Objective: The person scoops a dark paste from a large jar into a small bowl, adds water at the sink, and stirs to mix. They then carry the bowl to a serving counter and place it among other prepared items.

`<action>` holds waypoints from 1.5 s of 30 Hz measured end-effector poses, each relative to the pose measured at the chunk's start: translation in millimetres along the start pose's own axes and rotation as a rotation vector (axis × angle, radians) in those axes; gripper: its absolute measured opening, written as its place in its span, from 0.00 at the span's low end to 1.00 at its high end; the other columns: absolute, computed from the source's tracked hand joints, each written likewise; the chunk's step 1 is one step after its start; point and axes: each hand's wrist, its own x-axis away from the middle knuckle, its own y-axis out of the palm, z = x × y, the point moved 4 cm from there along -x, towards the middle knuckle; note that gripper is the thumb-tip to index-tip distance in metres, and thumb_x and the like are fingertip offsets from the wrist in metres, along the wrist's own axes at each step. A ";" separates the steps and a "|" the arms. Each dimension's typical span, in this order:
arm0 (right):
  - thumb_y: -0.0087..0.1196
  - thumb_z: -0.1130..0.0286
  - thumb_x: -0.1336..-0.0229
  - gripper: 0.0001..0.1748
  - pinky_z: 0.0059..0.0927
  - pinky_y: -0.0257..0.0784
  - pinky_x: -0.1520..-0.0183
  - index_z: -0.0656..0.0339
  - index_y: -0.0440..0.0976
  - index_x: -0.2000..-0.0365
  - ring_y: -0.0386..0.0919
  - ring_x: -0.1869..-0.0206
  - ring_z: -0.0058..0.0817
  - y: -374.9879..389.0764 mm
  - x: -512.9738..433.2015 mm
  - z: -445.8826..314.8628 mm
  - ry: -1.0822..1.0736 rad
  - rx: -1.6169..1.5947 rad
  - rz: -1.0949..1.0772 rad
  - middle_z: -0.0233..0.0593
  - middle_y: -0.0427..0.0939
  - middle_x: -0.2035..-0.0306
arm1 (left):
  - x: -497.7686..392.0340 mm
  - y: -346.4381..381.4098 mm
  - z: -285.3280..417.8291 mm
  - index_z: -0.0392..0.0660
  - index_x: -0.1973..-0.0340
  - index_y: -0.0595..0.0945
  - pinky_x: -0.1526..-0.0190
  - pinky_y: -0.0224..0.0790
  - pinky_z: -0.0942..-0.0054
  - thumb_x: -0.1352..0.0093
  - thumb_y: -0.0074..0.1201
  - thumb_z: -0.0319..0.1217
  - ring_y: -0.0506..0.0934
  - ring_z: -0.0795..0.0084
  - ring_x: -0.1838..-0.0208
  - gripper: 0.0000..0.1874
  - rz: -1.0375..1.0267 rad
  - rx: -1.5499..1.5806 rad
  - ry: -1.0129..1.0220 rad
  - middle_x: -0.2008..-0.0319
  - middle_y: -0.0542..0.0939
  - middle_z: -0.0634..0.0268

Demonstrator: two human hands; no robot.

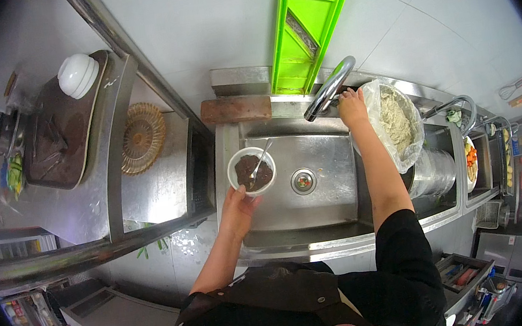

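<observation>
My left hand point(238, 209) holds a white bowl point(232, 175) by its near side, over the left part of a stainless steel sink point(290, 215). Dark reddish-brown food point(244, 167) fills the bowl, and a metal spoon point(263, 151) leans in it. At the back of the sink, my right hand point(352, 105) is at the base of a chrome faucet point(329, 89); its fingertips are partly hidden, so its grip is unclear. No water can be seen running. Beside that hand stands a container lined with a clear plastic bag point(373, 122), with a pale, doughy mass point(396, 122) inside.
A bright green plastic slicer point(321, 8) leans on the wall behind the sink, near a reddish-brown block point(236, 110). At left, a steel shelf holds a brown tray point(57, 151) with stacked white bowls point(77, 76); below is an amber ribbed glass plate point(143, 137). More sinks continue rightward.
</observation>
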 end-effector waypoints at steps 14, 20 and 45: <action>0.54 0.67 0.49 0.25 0.44 0.52 0.35 0.58 0.68 0.48 0.59 0.37 0.35 -11.3 26.7 -3.3 0.041 -0.134 0.182 0.45 0.67 0.45 | 4.8 -0.8 4.4 0.41 0.45 0.66 0.54 0.74 0.73 0.32 0.50 0.36 0.75 0.69 0.50 0.23 -0.017 0.007 0.017 0.50 0.73 0.60; 0.59 0.69 0.50 0.23 0.28 0.68 0.54 0.60 0.70 0.52 0.72 0.59 0.27 -50.3 146.4 -70.0 -0.177 -1.452 -0.511 0.38 0.73 0.61 | -2.8 -0.7 2.5 0.42 0.43 0.66 0.55 0.70 0.69 0.33 0.50 0.39 0.73 0.73 0.51 0.25 -0.182 -0.332 -0.212 0.49 0.73 0.64; 0.49 0.74 0.51 0.12 0.38 0.74 0.63 0.62 0.73 0.63 0.78 0.64 0.42 -122.9 176.3 -33.9 -0.183 -0.654 -0.005 0.47 0.77 0.65 | -65.4 54.6 -49.4 0.44 0.47 0.69 0.47 0.68 0.59 0.33 0.49 0.35 0.73 0.66 0.46 0.20 -0.330 -0.340 -0.275 0.49 0.74 0.60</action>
